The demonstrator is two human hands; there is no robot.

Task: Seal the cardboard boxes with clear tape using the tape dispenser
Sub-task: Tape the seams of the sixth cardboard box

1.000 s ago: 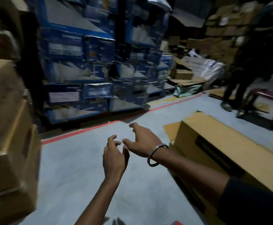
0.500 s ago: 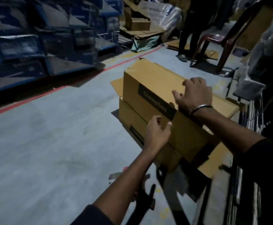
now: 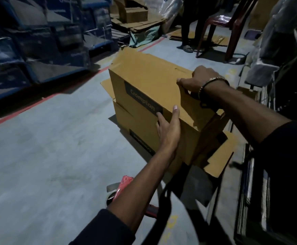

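My right hand (image 3: 200, 80) grips the top box (image 3: 149, 76) by its near flap edge; my left hand (image 3: 169, 128) lies flat against its side. Cardboard stiff, flaps loose, likely light. Tape dispenser (image 3: 121, 188) on the floor, nearer me than the box.

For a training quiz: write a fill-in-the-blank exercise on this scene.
1. The top box lies on another ____.
2. The left hand touches the top box's ____ label.
3. The red tape dispenser lies on the ____, under the left forearm.
4. The right hand grips a ____ of the top box.

Missing: box; Crompton; floor; flap
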